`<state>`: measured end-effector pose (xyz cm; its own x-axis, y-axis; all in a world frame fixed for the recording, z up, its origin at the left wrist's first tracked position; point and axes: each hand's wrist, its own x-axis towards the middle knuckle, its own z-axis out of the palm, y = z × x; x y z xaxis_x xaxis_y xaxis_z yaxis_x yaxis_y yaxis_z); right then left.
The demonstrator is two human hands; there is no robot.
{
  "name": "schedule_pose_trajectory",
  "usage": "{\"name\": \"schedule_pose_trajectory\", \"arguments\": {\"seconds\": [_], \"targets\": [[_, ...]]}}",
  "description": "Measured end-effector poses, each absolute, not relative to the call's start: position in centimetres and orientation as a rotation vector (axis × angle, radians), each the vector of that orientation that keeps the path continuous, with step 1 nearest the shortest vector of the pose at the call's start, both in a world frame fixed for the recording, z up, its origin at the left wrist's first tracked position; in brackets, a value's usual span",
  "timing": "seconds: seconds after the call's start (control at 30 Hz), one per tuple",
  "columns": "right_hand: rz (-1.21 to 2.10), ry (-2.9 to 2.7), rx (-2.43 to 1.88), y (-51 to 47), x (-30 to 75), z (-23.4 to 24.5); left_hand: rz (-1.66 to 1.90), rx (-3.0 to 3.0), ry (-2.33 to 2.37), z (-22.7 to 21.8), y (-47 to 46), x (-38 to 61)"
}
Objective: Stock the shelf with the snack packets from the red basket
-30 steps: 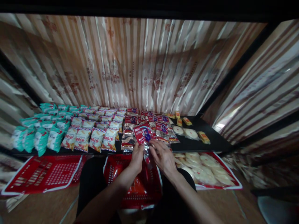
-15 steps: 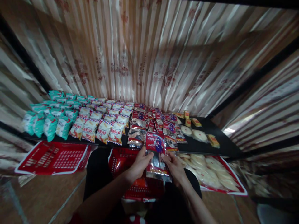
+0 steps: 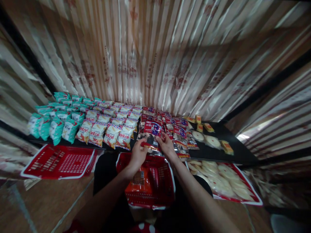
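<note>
Both hands grip one red-and-blue snack packet [image 3: 152, 132] with a clear lower half, held at the front edge of the black shelf [image 3: 218, 152]. My left hand [image 3: 138, 154] pinches its lower left side and my right hand [image 3: 165, 144] its right side. The packet sits among rows of like red-and-blue packets [image 3: 176, 129]. Below my hands, on my lap, rests a red basket [image 3: 148, 183] with an orange packet [image 3: 141, 184] in it.
Rows of teal packets [image 3: 55, 123] and white-red-blue packets [image 3: 109, 127] fill the shelf's left part. Round white cakes [image 3: 209, 139] and small yellow packets [image 3: 227, 147] lie at its right. A red basket [image 3: 58, 161] stands lower left, a red tray of pale cakes [image 3: 223, 179] lower right.
My hands have carried the red-and-blue packet up and forward from over the basket onto the shelf's front edge. The camera has tilted slightly.
</note>
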<state>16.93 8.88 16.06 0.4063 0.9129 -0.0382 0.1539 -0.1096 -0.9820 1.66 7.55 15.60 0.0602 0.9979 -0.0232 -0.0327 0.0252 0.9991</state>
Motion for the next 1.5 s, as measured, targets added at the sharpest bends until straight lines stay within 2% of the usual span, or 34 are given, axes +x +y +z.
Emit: {"name": "schedule_pose_trajectory", "arguments": {"seconds": [0.43, 0.7, 1.07, 1.27, 1.5], "targets": [[0.35, -1.414, -1.837, 11.9, 16.8, 14.1, 1.047, 1.814, 1.459, 14.0, 9.9, 1.0], [0.259, -1.495, -1.965, 11.3, 16.4, 13.6, 0.892, 1.932, 1.579, 14.5, 9.2, 0.7], [0.129, -1.582, -1.924, 11.1, 15.9, 13.5, 0.84, 2.224, 1.742, 15.6, 7.9, 0.6], [0.072, -1.605, -1.907, 11.1, 15.6, 13.5, 0.892, 2.38, 1.555, 15.5, 8.3, 1.3], [0.04, -1.635, -1.877, 11.0, 16.2, 13.0, 0.784, 2.436, 1.443, 15.6, 11.7, 2.5]]}}
